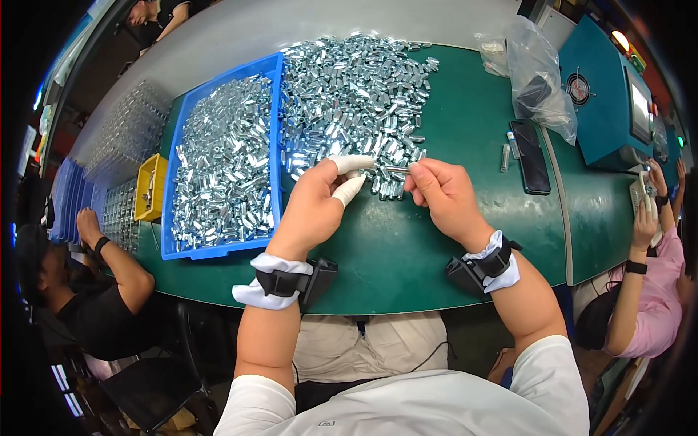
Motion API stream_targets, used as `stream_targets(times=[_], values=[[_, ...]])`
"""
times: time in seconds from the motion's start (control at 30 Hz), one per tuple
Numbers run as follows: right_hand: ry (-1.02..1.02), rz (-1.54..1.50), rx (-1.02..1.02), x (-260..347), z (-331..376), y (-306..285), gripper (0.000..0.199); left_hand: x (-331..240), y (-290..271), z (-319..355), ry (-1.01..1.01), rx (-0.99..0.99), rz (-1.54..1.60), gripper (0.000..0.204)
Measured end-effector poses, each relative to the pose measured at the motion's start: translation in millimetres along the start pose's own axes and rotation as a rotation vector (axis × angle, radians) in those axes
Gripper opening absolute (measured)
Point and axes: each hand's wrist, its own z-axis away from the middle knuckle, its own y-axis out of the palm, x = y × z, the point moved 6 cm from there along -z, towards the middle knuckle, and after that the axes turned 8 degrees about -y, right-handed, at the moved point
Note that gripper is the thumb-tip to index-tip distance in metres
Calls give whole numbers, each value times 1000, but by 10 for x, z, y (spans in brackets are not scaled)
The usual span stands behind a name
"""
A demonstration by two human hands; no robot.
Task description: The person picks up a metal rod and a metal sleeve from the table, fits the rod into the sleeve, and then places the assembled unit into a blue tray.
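Note:
My left hand [311,211] wears white finger cots on thumb and index finger. Those two fingertips pinch a small shiny metal part [354,174], mostly covered by them. Facing it, my right hand [447,198] grips a thin metal rod [395,170] between thumb and fingers, its end pointing left at the other hand's fingertips. Whether the rod touches the part I cannot tell. Just beyond both hands spreads a large heap of small silvery metal parts [356,94] on the green table [465,94].
To the left, a blue tray [278,145] holds many similar parts, beside a small yellow bin [159,190]. Rightward lie a dark phone [532,156], two small tubes [505,158], a plastic bag [542,80] and a teal machine [603,87]. Co-workers sit on both sides.

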Motion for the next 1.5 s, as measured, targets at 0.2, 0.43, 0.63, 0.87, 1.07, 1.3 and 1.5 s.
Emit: stream_targets(times=[0.2,0.43,0.63,0.87,1.07,1.3,1.5], values=[[-25,-27,43,-10,13,18,34,29,103,-9,-168,105,554,16],[-64,37,62,61,-4,26,33,1,145,23,-117,53,539,11],[-103,58,43,115,13,27,32,-5,137,46,-193,82,476,13],[-65,78,107,83,-1,64,29,-13,95,76,-157,19,325,10],[-108,75,117,78,-9,64,28,26,157,47,-200,109,291,9],[-33,-119,113,-2,17,73,32,9,259,62,-182,57,428,13],[19,-100,147,-37,53,74,35,17,288,85,-197,41,426,13]])
